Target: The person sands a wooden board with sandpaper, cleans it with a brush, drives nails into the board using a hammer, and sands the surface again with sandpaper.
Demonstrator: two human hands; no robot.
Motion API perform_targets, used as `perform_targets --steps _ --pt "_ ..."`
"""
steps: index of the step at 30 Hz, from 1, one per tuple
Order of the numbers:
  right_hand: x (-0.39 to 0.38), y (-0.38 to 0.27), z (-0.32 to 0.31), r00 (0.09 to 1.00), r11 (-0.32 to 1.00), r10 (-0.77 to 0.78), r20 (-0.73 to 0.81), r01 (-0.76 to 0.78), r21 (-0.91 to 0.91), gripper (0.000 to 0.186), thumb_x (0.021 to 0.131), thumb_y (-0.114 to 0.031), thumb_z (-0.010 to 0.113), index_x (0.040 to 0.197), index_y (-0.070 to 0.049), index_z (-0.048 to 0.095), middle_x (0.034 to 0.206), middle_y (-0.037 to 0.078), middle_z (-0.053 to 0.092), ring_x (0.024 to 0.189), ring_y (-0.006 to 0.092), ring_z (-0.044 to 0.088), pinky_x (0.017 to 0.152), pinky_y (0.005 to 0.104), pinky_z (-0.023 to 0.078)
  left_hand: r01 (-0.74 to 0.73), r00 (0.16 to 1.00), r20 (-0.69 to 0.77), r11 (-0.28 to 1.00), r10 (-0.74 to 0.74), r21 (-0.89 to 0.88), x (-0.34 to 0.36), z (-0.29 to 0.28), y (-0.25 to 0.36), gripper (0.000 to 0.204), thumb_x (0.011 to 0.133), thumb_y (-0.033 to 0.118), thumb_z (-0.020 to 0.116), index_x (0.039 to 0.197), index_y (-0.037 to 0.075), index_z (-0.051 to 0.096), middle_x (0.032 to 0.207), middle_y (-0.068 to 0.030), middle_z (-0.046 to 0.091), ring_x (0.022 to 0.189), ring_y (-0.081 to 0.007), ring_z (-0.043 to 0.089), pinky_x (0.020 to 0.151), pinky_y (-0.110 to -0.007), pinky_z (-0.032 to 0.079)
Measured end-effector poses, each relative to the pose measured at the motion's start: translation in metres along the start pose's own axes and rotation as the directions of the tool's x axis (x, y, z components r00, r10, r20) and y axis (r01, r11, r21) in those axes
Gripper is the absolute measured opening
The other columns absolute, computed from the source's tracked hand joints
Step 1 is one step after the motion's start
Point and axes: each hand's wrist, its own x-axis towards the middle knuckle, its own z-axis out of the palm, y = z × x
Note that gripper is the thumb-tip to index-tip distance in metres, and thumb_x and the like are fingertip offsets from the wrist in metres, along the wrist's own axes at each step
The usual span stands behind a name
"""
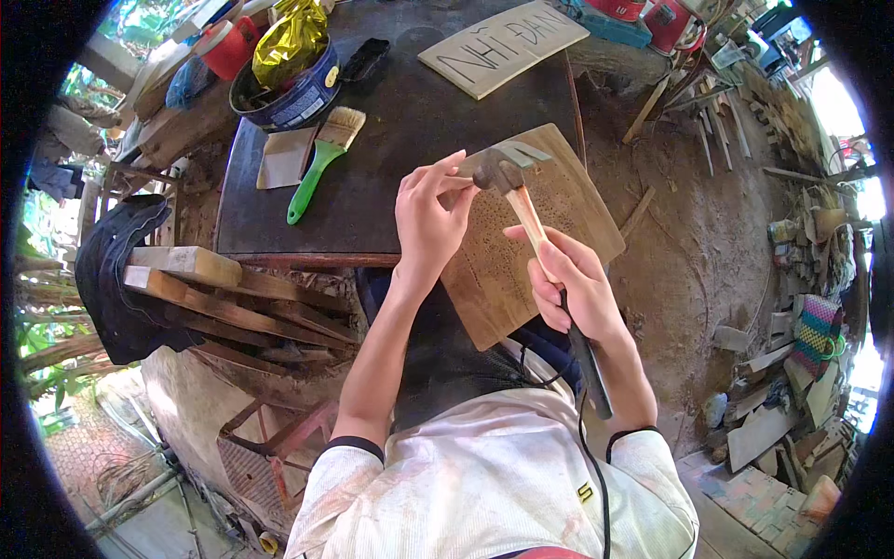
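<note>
Hammer (527, 212) over the wooden board (495, 279); right hand (579, 279) fingers clamped mid-handle, covering part of it. Left hand (431, 212) by the hammer head, fingers bent, can't tell if pinching anything. Board hides desk's (368, 210) near-right corner. Gold bag (287, 42) obscures blue tub's (303, 104) contents.

hammer handle (588, 363): part-covered by right hand (575, 279) | shirt (512, 466): cut off below

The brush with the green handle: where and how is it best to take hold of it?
Probably by the green handle, pinched across its sides, coming from the near side: its free end points that way on the dark tabletop, while the bristles point away, close to the blue tub.
</note>
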Motion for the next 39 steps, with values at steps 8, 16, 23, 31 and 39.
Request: perform_targets --steps 8,16,23,31,39 --pt "-0.004 -0.008 0.012 0.999 0.999 -0.026 -0.041 0.025 -0.024 0.046 0.119 -0.027 0.044 0.151 0.005 0.051 0.067 -0.004 0.045 0.043 0.004 0.041 0.039 0.0224 0.033 0.01 1.0 0.007 1.0 -0.01 -0.015 -0.001 -0.002 0.005 0.04 0.089 0.01 0.084 0.127 0.008 0.075 0.096 -0.0028 0.083 0.108 -0.025 0.073 0.103 -0.041 0.05" --pt "-0.018 -0.019 0.017 0.973 0.971 -0.23 0.02 0.231 -0.063 0.048 0.118 -0.027 0.047 0.152 0.007 0.051 0.066 -0.005 0.047 0.044 0.0035 0.042 0.04 0.0216 0.033 -0.093 0.992 0.109 0.945 0.062 0.314 -0.011 -0.012 0.012 0.069 0.089 0.049 0.085 0.138 0.002 0.072 0.15 -0.0189 0.065 0.149 -0.0443 0.05 0.126 -0.057 0.034" --pt "-0.017 -0.022 0.03 0.992 0.987 -0.1 -0.078 0.088 -0.138 0.051 0.118 -0.029 0.044 0.152 0.008 0.05 0.062 -0.004 0.043 0.042 0.004 0.038 0.039 0.0218 0.032 -0.054 0.962 0.27 0.936 -0.045 0.349 -0.016 -0.025 0.021 0.098 0.082 0.062 0.084 0.151 -0.004 0.059 0.165 -0.0161 0.051 0.161 -0.0428 0.031 0.131 -0.061 0.02" --pt "-0.002 -0.009 0.021 0.994 0.999 0.045 -0.099 -0.044 0.019 0.058 0.116 -0.036 0.05 0.152 0.009 0.049 0.061 -0.003 0.043 0.041 0.0042 0.037 0.039 0.0221 0.031 -0.059 0.965 0.26 0.941 -0.032 0.334 -0.016 -0.023 0.021 0.096 0.082 0.059 0.086 0.15 -0.004 0.06 0.162 -0.017 0.054 0.16 -0.0429 0.033 0.131 -0.061 0.02" --pt "-0.005 -0.002 0.02 0.994 0.989 -0.103 -0.038 0.098 -0.113 0.054 0.117 -0.034 0.046 0.154 0.006 0.05 0.061 -0.004 0.042 0.041 0.0049 0.038 0.039 0.0227 0.031 -0.076 0.964 0.264 0.938 -0.017 0.337 -0.013 -0.022 0.024 0.096 0.081 0.059 0.086 0.148 -0.004 0.061 0.161 -0.0176 0.055 0.158 -0.0427 0.036 0.131 -0.061 0.021"
